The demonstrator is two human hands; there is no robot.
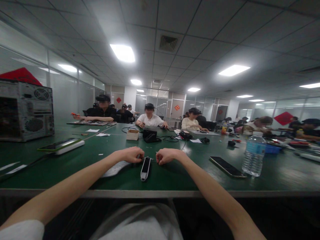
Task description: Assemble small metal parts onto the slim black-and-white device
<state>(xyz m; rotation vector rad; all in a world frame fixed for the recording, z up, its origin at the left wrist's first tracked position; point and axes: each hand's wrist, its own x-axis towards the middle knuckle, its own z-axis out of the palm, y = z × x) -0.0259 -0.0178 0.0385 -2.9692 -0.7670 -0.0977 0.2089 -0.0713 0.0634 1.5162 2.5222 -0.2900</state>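
"What lay nearest the front edge of the desk (175,181)?"

"A narrow device (145,169) with a black face and a pale frame. One end pointed at that edge, just back from it, and its far end lay between the two hands."

"And the hands?"

"The left hand (133,155) was just left of the device's far end, fingers curled in. The right hand (165,156) was to its right, half closed, fingertips turned down, close to a small metallic bit at the device's end. I couldn't tell whether either one had hold of anything."

"Anything beside them?"

"A pale flat piece (115,169) lay partly hidden by the left forearm. Off to the right, a phone (227,166) lay flat, slanting towards the front edge, with a clear bottle (254,156) upright just beside it."

"On the left side?"

"A green-edged device (60,145) rested there, and beyond it stood a computer case (37,115), its insides partly exposed."

"Farther back?"

"A small open box (132,135) sat next to a black case (150,136), cables nearby. At the desk's far edge sat a co-worker in a white shirt (150,120), both hands on the desk."
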